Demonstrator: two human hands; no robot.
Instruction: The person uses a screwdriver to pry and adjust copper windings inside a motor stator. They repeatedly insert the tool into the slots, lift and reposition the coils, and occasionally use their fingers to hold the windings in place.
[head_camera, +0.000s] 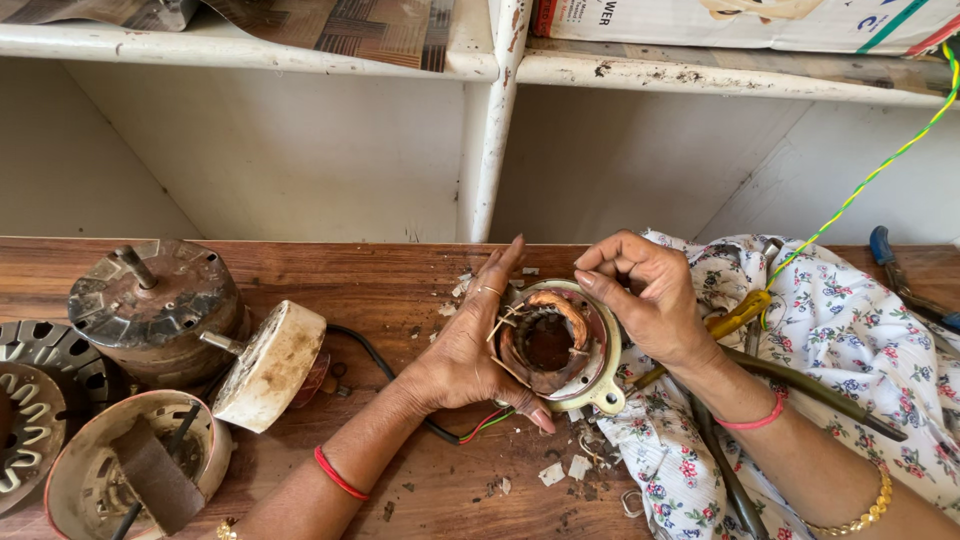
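Seen from the head camera, a round motor stator (558, 345) with copper-brown windings inside a pale metal ring sits tilted over the wooden surface (400, 280). The left hand (470, 345) cradles it with fingers spread; the right hand (645, 295) pinches its upper rim, fingers together.

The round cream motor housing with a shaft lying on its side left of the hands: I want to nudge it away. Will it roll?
The round cream motor housing looks apt to roll, since it rests on its curved rim. Its metal shaft and the dark round motor close beside it would probably stop it. It likely feels stiff and fairly heavy.
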